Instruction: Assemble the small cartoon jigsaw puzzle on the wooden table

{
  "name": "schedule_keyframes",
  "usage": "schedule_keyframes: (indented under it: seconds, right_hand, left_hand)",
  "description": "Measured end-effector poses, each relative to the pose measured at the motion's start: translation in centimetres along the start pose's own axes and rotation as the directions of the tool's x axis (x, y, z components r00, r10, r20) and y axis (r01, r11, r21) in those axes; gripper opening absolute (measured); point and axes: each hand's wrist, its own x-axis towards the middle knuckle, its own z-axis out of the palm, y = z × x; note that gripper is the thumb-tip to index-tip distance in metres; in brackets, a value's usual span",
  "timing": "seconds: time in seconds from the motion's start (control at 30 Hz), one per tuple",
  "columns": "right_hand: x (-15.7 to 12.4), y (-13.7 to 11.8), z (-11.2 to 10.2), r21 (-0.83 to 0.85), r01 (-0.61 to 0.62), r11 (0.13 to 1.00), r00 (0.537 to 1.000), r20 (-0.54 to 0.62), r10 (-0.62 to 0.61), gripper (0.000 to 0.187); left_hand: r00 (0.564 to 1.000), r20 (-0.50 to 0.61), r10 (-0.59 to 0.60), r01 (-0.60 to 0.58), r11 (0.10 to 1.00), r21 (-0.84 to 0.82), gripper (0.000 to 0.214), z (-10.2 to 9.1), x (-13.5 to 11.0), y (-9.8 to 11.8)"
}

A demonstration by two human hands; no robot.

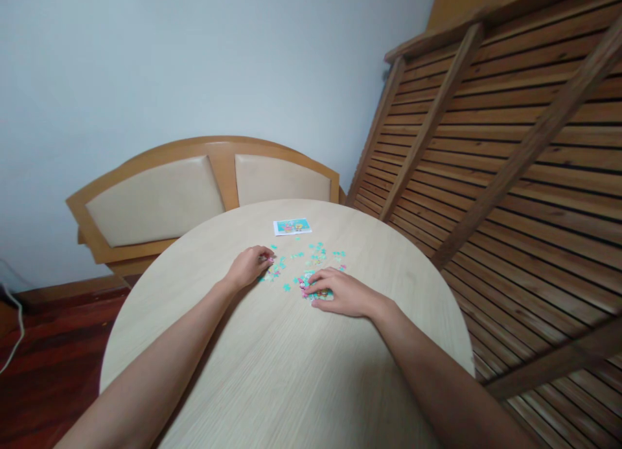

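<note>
Small jigsaw puzzle pieces (294,256), mostly turquoise, lie scattered on the round table. At their left edge is my left hand (249,266), its fingers closed in a pinch with a small pinkish puzzle piece (266,259) at the tips. My right hand (346,293) rests over a joined patch of puzzle (304,286) in pink, turquoise and yellow. Its thumb and fingers are apart, touching the patch, and they cover part of it. Beyond the pieces lies a picture card (292,227) with a turquoise background and cartoon figures.
The pale wooden table (233,384) has a rounded edge. Behind it stands a bed headboard (160,199) with cream panels against a white wall. A slatted wooden frame (490,170) leans along the right side. A white cable (20,322) hangs at far left.
</note>
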Motion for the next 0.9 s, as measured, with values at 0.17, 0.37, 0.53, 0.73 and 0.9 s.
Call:
schedule_keyframes:
  seconds: [0.17, 0.37, 0.53, 0.73, 0.9]
  right_hand:
    - [0.1, 0.3, 0.3, -0.006, -0.004, 1.000, 1.000, -0.018, 0.004, 0.030]
    - [0.3, 0.3, 0.6, -0.047, -0.058, 0.997, 0.997, -0.044, 0.056, 0.031]
    - [0.2, 0.3, 0.5, -0.069, -0.078, 0.995, 0.996, -0.046, 0.075, 0.033]
    - [0.0, 0.5, 0.6, -0.079, -0.074, 0.994, 0.996, -0.054, 0.070, 0.035]
    - [0.0, 0.7, 0.6, -0.086, -0.072, 0.994, 0.996, -0.055, 0.067, 0.039]
  left_hand:
    - [0.998, -0.048, -0.032, 0.028, 0.996, -0.087, 0.029, -0.2, -0.3, 0.6]
    - [0.993, -0.057, -0.102, 0.067, 0.895, -0.441, 0.033, 0.0, -0.5, 2.4]
    - [0.993, 0.068, -0.098, 0.119, 0.805, -0.581, 0.036, 0.5, -0.9, 4.7]
    - [0.990, 0.143, -0.015, 0.103, 0.763, -0.638, 0.026, 1.6, -1.6, 6.6]
    - [0.977, 0.212, -0.005, 0.142, 0.758, -0.637, 0.026, 2.5, -2.1, 7.1]
